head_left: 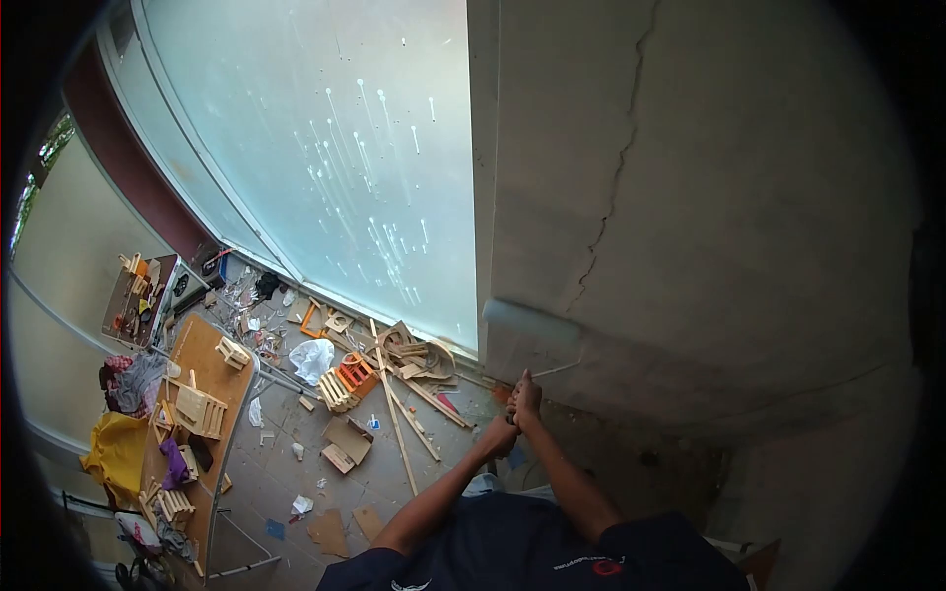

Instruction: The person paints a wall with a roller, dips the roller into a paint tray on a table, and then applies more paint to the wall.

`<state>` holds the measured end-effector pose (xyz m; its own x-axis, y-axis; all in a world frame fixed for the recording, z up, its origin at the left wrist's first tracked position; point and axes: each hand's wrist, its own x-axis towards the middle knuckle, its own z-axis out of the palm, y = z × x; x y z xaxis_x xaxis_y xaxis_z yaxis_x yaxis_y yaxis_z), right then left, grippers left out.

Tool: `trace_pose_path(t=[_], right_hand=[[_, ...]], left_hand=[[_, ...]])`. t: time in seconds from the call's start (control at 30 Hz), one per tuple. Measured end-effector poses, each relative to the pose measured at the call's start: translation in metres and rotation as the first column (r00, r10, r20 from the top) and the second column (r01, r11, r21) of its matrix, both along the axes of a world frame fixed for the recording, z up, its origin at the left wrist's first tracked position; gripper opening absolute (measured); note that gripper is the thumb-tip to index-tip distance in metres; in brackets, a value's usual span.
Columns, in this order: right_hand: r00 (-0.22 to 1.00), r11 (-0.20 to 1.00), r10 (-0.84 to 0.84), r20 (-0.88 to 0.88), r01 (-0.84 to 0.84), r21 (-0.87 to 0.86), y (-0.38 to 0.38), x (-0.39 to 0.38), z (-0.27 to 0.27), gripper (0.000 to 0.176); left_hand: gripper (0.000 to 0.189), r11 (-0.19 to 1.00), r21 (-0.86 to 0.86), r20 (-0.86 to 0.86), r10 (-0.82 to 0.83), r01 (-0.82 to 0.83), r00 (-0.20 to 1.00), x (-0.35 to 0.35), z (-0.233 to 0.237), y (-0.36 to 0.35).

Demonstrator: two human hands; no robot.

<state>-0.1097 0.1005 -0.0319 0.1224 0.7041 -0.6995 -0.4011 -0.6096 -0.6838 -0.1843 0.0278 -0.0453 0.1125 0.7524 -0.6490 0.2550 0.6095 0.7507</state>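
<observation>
Both my hands are closed round the handle of a paint roller [532, 321], one near the other. My right hand [525, 396] is the upper one, and my left hand [501, 434] is just below it and to the left. The roller's pale sleeve lies against the grey wall [749, 197], close to the wall's left edge. A thin metal rod runs from the sleeve's right end back toward my hands. Above the roller, a long crack [619, 167] runs down the wall.
A frosted glass panel [325, 128] with drip marks stands left of the wall. Below it lie wood strips [396, 424], an open cardboard box [347, 443] and a white plastic bag [311, 361]. A wooden table [202, 345] at left holds small wooden pieces beside a yellow cloth [115, 453].
</observation>
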Motion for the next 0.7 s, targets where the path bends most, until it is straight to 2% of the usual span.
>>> trace_pose_path(t=[0.07, 0.17, 0.3, 0.37, 0.4, 0.5, 0.57, 0.63, 0.7], right_hand=[[1.0, 0.986, 0.006, 0.019, -0.009, 0.168, -0.002, 0.0, 0.038, 0.047], [0.999, 0.926, 0.002, 0.047, -0.019, 0.378, 0.011, -0.001, 0.107, 0.048], [0.998, 0.845, 0.031, 0.062, -0.06, 0.531, 0.026, -0.002, 0.184, 0.05], [0.985, 0.833, 0.044, 0.166, -0.128, 0.538, 0.029, 0.002, 0.2, 0.052], [0.974, 0.828, 0.054, 0.219, -0.166, 0.536, 0.03, 0.004, 0.203, 0.053], [0.778, 0.794, -0.031, 0.628, -0.363, 0.488, 0.031, 0.008, 0.142, 0.058], [0.692, 0.85, -0.069, 0.718, -0.336, 0.406, 0.022, 0.003, 0.086, 0.06], [0.702, 0.933, 0.13, 0.7, -0.325, 0.152, 0.016, 0.002, 0.025, 0.06], [0.737, 0.971, 0.085, 0.67, -0.213, 0.111, 0.017, -0.004, -0.067, 0.061]], left_hand=[[0.034, 0.998, 0.048, 0.041, 0.049, -0.051, 0.998, 0.002, 0.055, 0.001], [0.033, 0.968, 0.205, 0.19, 0.106, -0.145, 0.976, 0.004, 0.121, 0.015], [0.031, 0.984, 0.171, 0.184, 0.012, -0.045, 0.983, 0.001, 0.155, 0.048], [0.03, 0.976, 0.207, 0.19, 0.025, -0.064, 0.982, 0.005, 0.174, 0.053], [0.028, 0.983, 0.172, 0.229, 0.03, -0.07, 0.973, 0.007, 0.171, 0.052], [0.025, 0.995, 0.087, 0.312, 0.026, -0.056, 0.95, 0.008, 0.145, 0.042], [0.027, 0.997, 0.08, 0.321, -0.023, -0.003, 0.947, 0.006, 0.114, 0.027], [0.027, 0.996, 0.052, 0.309, 0.048, -0.068, 0.95, 0.005, 0.087, 0.012], [0.027, 0.998, 0.005, 0.25, 0.059, -0.062, 0.966, 0.0, 0.046, 0.005]])
